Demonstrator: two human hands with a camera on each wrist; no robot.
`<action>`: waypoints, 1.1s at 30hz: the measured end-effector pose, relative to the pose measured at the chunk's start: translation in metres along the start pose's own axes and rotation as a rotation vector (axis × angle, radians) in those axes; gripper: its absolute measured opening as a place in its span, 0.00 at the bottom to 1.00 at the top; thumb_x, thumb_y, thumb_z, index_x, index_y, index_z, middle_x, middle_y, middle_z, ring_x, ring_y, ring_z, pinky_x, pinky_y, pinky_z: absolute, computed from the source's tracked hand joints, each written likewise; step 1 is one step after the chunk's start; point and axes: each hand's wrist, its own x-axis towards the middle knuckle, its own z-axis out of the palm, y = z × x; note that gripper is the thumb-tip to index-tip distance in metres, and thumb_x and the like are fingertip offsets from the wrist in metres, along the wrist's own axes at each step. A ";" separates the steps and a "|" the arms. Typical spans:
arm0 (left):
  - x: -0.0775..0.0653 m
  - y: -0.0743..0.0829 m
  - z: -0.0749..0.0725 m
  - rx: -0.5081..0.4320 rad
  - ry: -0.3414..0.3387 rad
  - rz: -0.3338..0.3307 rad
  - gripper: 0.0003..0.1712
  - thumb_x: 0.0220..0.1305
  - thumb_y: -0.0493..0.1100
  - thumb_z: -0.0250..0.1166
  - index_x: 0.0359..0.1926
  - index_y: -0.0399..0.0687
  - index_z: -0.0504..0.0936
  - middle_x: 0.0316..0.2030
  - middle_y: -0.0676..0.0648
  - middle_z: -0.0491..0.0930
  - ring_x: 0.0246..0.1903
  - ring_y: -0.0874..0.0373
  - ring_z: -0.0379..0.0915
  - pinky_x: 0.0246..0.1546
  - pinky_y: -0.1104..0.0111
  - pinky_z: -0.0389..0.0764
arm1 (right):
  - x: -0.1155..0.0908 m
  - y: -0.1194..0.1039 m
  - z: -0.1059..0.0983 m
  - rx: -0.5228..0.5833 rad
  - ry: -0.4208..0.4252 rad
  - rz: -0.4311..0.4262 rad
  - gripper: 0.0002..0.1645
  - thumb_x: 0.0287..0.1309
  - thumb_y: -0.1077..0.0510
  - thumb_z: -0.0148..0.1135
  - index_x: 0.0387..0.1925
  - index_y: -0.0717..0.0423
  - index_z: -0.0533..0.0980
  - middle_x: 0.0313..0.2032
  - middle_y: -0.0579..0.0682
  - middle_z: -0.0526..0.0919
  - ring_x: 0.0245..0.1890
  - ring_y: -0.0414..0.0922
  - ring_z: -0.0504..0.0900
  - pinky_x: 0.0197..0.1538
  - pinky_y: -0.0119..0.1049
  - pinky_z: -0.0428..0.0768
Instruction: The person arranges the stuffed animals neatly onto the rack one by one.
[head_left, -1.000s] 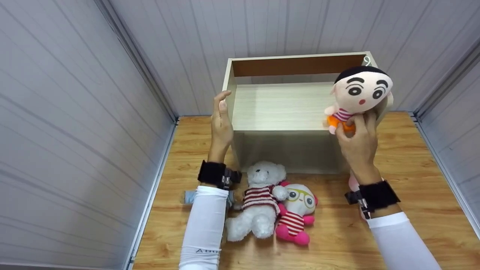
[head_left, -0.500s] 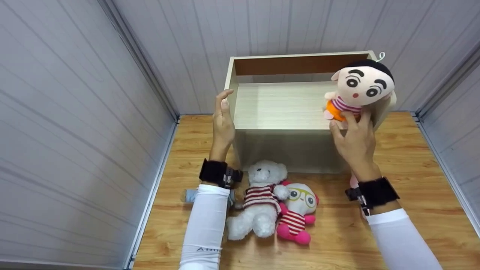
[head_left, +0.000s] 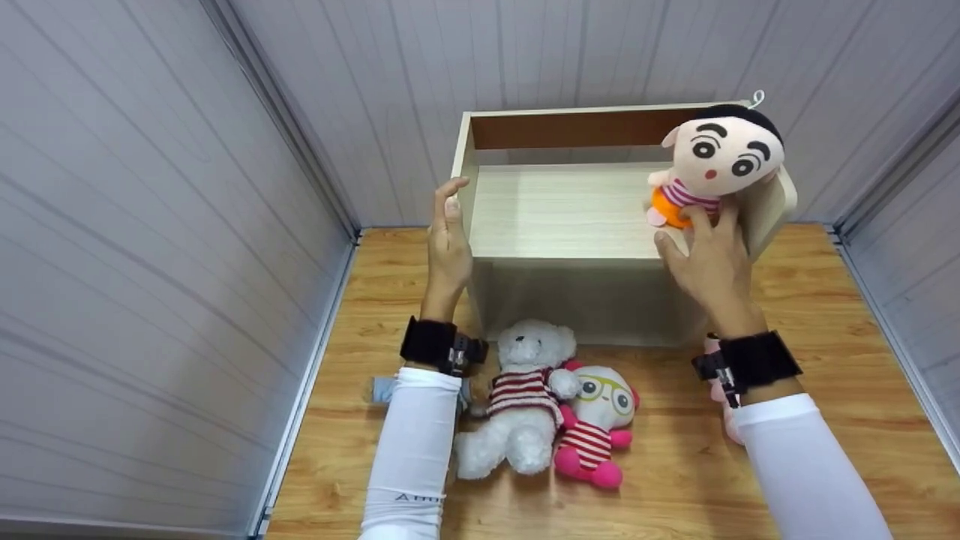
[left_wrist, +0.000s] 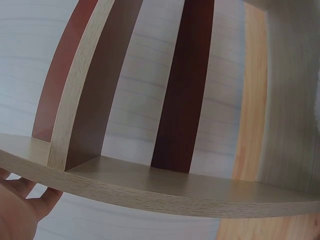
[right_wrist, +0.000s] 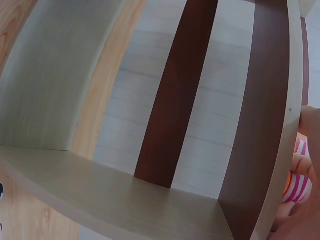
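A boy doll (head_left: 712,161) with black hair, a striped shirt and orange shorts is at the right end of the shelf unit's upper board (head_left: 562,210), tilted toward the right side panel. My right hand (head_left: 709,262) grips its lower body, the thumb at the board's front edge; the right wrist view shows part of the striped shirt between the fingers. My left hand (head_left: 450,247) rests along the outside of the left side panel (head_left: 463,161), fingers against it in the left wrist view. The lower compartment (head_left: 581,304) opens beneath the board.
On the wood floor (head_left: 825,360) before the unit lie a white teddy bear (head_left: 517,405) in a striped sweater and a pink-limbed doll (head_left: 596,420) with yellow glasses. Something light blue (head_left: 382,390) is partly behind my left forearm, something pink (head_left: 729,420) by my right wrist. Panelled walls (head_left: 150,262) surround the unit.
My right hand has moved the doll up and back over the upper board, close to the right panel; the doll now leans right. The left hand stays at the left panel.
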 end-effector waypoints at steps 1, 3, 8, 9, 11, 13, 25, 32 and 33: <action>0.000 0.000 0.000 -0.002 0.000 0.001 0.39 0.78 0.70 0.31 0.69 0.52 0.68 0.71 0.47 0.70 0.75 0.57 0.58 0.76 0.55 0.59 | 0.001 0.000 -0.001 -0.001 -0.012 0.001 0.33 0.68 0.39 0.60 0.64 0.56 0.69 0.72 0.69 0.53 0.64 0.71 0.64 0.69 0.67 0.64; 0.000 0.000 0.001 -0.005 0.000 0.005 0.36 0.79 0.67 0.31 0.69 0.51 0.68 0.71 0.46 0.70 0.76 0.56 0.58 0.76 0.56 0.58 | 0.002 0.001 -0.002 -0.004 -0.030 0.002 0.35 0.68 0.38 0.59 0.65 0.56 0.68 0.71 0.69 0.53 0.64 0.72 0.64 0.68 0.68 0.64; 0.000 0.002 0.000 -0.002 -0.003 0.013 0.26 0.84 0.52 0.33 0.69 0.51 0.68 0.71 0.44 0.69 0.77 0.56 0.56 0.77 0.57 0.57 | 0.005 0.001 -0.002 -0.014 -0.044 -0.007 0.36 0.68 0.37 0.59 0.66 0.56 0.67 0.69 0.71 0.55 0.64 0.72 0.64 0.66 0.69 0.65; 0.001 0.002 0.000 -0.002 -0.002 0.013 0.25 0.84 0.51 0.33 0.69 0.51 0.68 0.71 0.44 0.69 0.77 0.56 0.56 0.77 0.57 0.57 | 0.005 0.001 -0.003 -0.017 -0.048 -0.008 0.37 0.68 0.37 0.59 0.66 0.56 0.67 0.68 0.72 0.55 0.64 0.72 0.64 0.65 0.69 0.65; 0.000 0.002 0.000 -0.007 0.000 0.017 0.25 0.84 0.49 0.33 0.69 0.50 0.68 0.71 0.43 0.70 0.77 0.55 0.57 0.77 0.57 0.57 | 0.008 0.000 -0.003 -0.023 -0.068 -0.005 0.38 0.68 0.36 0.58 0.67 0.55 0.66 0.69 0.72 0.54 0.64 0.73 0.63 0.65 0.70 0.65; 0.000 0.003 0.000 -0.007 0.001 0.018 0.25 0.84 0.51 0.33 0.69 0.50 0.68 0.71 0.44 0.70 0.76 0.56 0.57 0.76 0.57 0.58 | 0.010 0.000 -0.004 -0.026 -0.088 0.000 0.39 0.67 0.35 0.58 0.68 0.55 0.65 0.71 0.72 0.52 0.64 0.74 0.63 0.64 0.71 0.65; -0.001 0.003 0.002 -0.014 0.009 0.016 0.24 0.84 0.45 0.34 0.68 0.51 0.69 0.70 0.44 0.71 0.74 0.54 0.61 0.75 0.58 0.59 | 0.024 0.002 -0.007 -0.021 -0.173 0.014 0.45 0.66 0.31 0.56 0.73 0.54 0.61 0.74 0.72 0.47 0.68 0.73 0.59 0.69 0.71 0.60; -0.002 0.004 0.001 -0.004 0.005 0.017 0.24 0.84 0.49 0.33 0.68 0.51 0.69 0.70 0.47 0.71 0.75 0.58 0.59 0.76 0.60 0.58 | 0.032 0.005 -0.009 0.010 -0.209 0.000 0.48 0.65 0.30 0.57 0.74 0.53 0.59 0.77 0.69 0.42 0.70 0.73 0.57 0.71 0.70 0.59; -0.002 0.004 0.001 -0.005 0.008 0.018 0.25 0.84 0.51 0.33 0.68 0.51 0.69 0.70 0.47 0.71 0.75 0.58 0.59 0.76 0.60 0.58 | 0.033 0.005 -0.009 0.017 -0.209 -0.009 0.47 0.65 0.31 0.58 0.74 0.53 0.60 0.77 0.69 0.42 0.71 0.73 0.57 0.71 0.70 0.59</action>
